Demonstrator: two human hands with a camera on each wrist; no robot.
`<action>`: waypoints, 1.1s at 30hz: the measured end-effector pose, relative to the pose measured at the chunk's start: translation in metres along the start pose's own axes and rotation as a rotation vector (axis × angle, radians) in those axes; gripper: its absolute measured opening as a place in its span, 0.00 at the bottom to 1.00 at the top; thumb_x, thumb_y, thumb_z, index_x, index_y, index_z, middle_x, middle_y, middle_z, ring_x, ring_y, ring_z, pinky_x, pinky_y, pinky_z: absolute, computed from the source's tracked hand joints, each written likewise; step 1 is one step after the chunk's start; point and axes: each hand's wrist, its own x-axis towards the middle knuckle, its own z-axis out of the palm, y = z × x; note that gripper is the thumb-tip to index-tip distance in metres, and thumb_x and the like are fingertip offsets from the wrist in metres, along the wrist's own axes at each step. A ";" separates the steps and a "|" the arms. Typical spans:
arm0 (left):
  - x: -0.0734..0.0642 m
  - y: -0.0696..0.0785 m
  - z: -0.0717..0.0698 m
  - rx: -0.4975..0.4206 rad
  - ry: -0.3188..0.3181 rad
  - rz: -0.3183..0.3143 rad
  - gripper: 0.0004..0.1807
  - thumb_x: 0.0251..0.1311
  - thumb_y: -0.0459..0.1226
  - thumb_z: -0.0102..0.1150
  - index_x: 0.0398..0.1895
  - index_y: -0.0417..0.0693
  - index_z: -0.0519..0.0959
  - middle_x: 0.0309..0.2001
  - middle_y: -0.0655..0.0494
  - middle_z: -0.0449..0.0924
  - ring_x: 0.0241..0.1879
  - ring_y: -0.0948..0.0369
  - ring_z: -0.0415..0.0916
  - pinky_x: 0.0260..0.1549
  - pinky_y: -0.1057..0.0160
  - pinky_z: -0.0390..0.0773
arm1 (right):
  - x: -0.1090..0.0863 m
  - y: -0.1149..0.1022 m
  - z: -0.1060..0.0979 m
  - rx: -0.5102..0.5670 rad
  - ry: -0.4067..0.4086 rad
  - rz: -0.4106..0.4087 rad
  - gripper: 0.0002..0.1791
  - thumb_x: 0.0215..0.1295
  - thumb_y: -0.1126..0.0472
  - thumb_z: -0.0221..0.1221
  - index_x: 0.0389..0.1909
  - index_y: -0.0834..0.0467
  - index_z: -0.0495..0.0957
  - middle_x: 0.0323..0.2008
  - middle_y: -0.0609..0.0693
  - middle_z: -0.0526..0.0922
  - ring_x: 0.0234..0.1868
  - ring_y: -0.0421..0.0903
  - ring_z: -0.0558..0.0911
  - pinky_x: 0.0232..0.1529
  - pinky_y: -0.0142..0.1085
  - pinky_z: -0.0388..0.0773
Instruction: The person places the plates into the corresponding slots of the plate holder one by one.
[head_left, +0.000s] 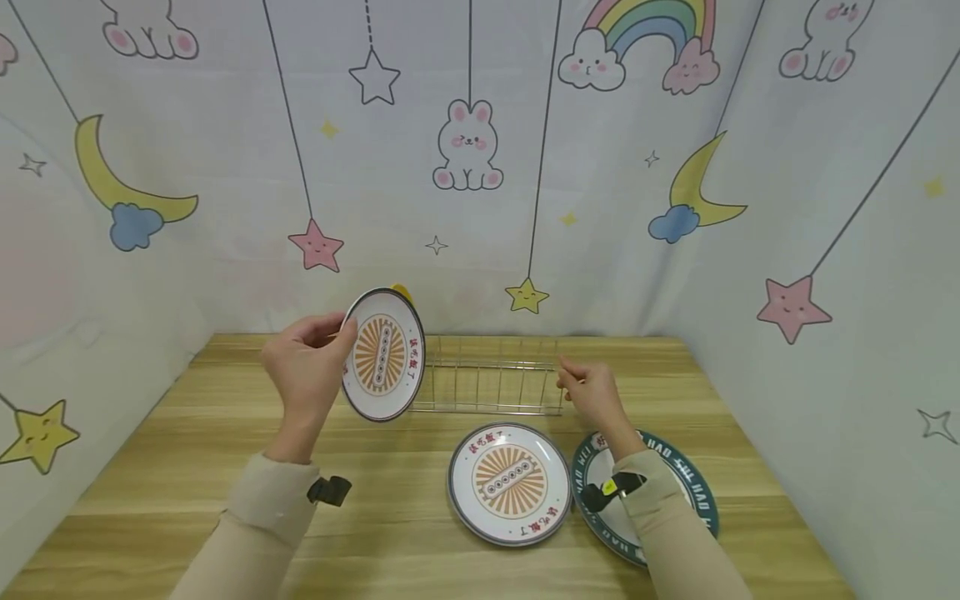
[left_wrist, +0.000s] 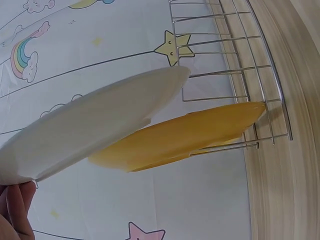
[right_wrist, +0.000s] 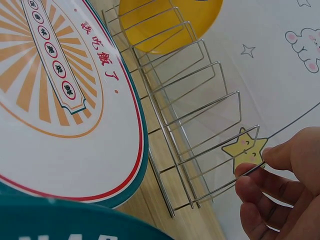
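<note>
My left hand [head_left: 311, 362] grips the edge of a white plate [head_left: 382, 354] with an orange sunburst and red characters. The plate is tilted up on edge in front of the left end of a wire dish rack [head_left: 480, 366]. Behind it a yellow plate [left_wrist: 185, 135] stands in the rack's left end, mostly hidden in the head view. In the left wrist view the white plate's underside [left_wrist: 95, 125] is beside the yellow one, with a narrow gap near its far end. At the rack's right end, my right hand [right_wrist: 280, 190] pinches the end wire between thumb and fingers.
A second white sunburst plate [head_left: 510, 521] lies face up on the wooden table [head_left: 135, 517] before the rack. To its right lies a larger green-rimmed plate [head_left: 693, 475], partly under my right forearm. A printed cloth [head_left: 465, 233] hangs behind and at both sides.
</note>
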 end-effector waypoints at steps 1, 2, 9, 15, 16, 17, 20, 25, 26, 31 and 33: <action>0.000 -0.001 0.002 -0.004 0.008 0.010 0.09 0.53 0.36 0.74 0.33 0.39 0.88 0.30 0.45 0.86 0.23 0.72 0.80 0.17 0.75 0.77 | 0.000 0.000 0.000 0.003 0.003 0.003 0.17 0.72 0.66 0.56 0.59 0.63 0.77 0.34 0.60 0.86 0.30 0.57 0.82 0.21 0.28 0.74; 0.000 -0.002 0.004 -0.006 0.016 0.020 0.09 0.53 0.36 0.74 0.32 0.39 0.88 0.30 0.45 0.86 0.23 0.72 0.80 0.17 0.75 0.77 | 0.000 0.000 0.000 0.004 0.005 0.004 0.17 0.72 0.66 0.56 0.59 0.63 0.78 0.34 0.59 0.86 0.30 0.57 0.82 0.21 0.28 0.74; -0.004 -0.008 0.019 0.002 0.063 0.019 0.07 0.54 0.37 0.72 0.30 0.40 0.88 0.27 0.48 0.86 0.22 0.71 0.80 0.15 0.75 0.76 | 0.000 0.000 0.000 0.006 -0.002 0.013 0.17 0.72 0.66 0.56 0.60 0.63 0.77 0.34 0.59 0.86 0.31 0.57 0.82 0.20 0.27 0.73; -0.006 -0.013 0.026 0.061 0.083 0.042 0.09 0.55 0.37 0.70 0.32 0.38 0.88 0.28 0.50 0.86 0.22 0.75 0.78 0.21 0.78 0.76 | 0.000 0.003 0.001 0.013 -0.004 0.018 0.17 0.72 0.65 0.56 0.60 0.62 0.77 0.35 0.58 0.85 0.34 0.61 0.82 0.21 0.27 0.73; -0.006 -0.013 0.026 0.069 0.089 0.053 0.09 0.55 0.37 0.70 0.32 0.38 0.88 0.28 0.49 0.86 0.22 0.76 0.78 0.22 0.78 0.76 | 0.000 0.003 0.000 0.011 -0.003 0.018 0.17 0.72 0.65 0.56 0.60 0.62 0.77 0.35 0.58 0.86 0.34 0.62 0.82 0.21 0.27 0.73; -0.006 -0.012 0.027 0.074 0.094 0.065 0.09 0.55 0.36 0.70 0.32 0.37 0.88 0.28 0.49 0.86 0.22 0.76 0.77 0.22 0.79 0.76 | 0.000 0.003 0.000 0.010 -0.002 0.020 0.17 0.72 0.65 0.56 0.60 0.62 0.77 0.35 0.57 0.86 0.34 0.62 0.82 0.21 0.27 0.72; -0.005 -0.011 0.028 0.083 0.111 0.096 0.09 0.55 0.36 0.70 0.32 0.37 0.88 0.28 0.49 0.86 0.22 0.76 0.76 0.22 0.79 0.75 | 0.001 0.002 0.000 0.011 0.005 0.028 0.17 0.72 0.65 0.57 0.60 0.62 0.78 0.34 0.57 0.86 0.34 0.62 0.83 0.20 0.27 0.71; -0.005 -0.011 0.030 0.109 0.140 0.120 0.09 0.54 0.37 0.71 0.30 0.38 0.88 0.27 0.49 0.86 0.21 0.76 0.76 0.21 0.81 0.74 | 0.001 -0.001 -0.001 0.009 0.000 0.039 0.17 0.72 0.65 0.56 0.60 0.62 0.77 0.35 0.58 0.86 0.32 0.57 0.82 0.20 0.27 0.71; -0.005 -0.011 0.030 0.108 0.144 0.118 0.09 0.54 0.37 0.71 0.30 0.38 0.88 0.26 0.49 0.86 0.21 0.76 0.76 0.21 0.81 0.74 | 0.001 -0.001 -0.001 0.008 -0.001 0.040 0.17 0.72 0.65 0.56 0.60 0.62 0.77 0.36 0.58 0.86 0.31 0.56 0.82 0.20 0.27 0.71; -0.009 -0.017 0.034 0.103 0.119 0.127 0.08 0.54 0.36 0.71 0.31 0.38 0.88 0.27 0.50 0.87 0.22 0.72 0.78 0.24 0.80 0.75 | 0.001 0.001 -0.001 0.010 -0.004 0.027 0.18 0.72 0.65 0.56 0.61 0.63 0.76 0.36 0.60 0.86 0.31 0.57 0.83 0.20 0.28 0.72; -0.012 -0.020 0.036 0.087 0.097 0.127 0.07 0.54 0.35 0.71 0.31 0.38 0.88 0.28 0.50 0.87 0.23 0.71 0.79 0.24 0.80 0.76 | 0.000 0.002 -0.001 0.019 -0.008 0.016 0.18 0.72 0.65 0.56 0.61 0.64 0.76 0.36 0.62 0.86 0.32 0.60 0.83 0.21 0.28 0.73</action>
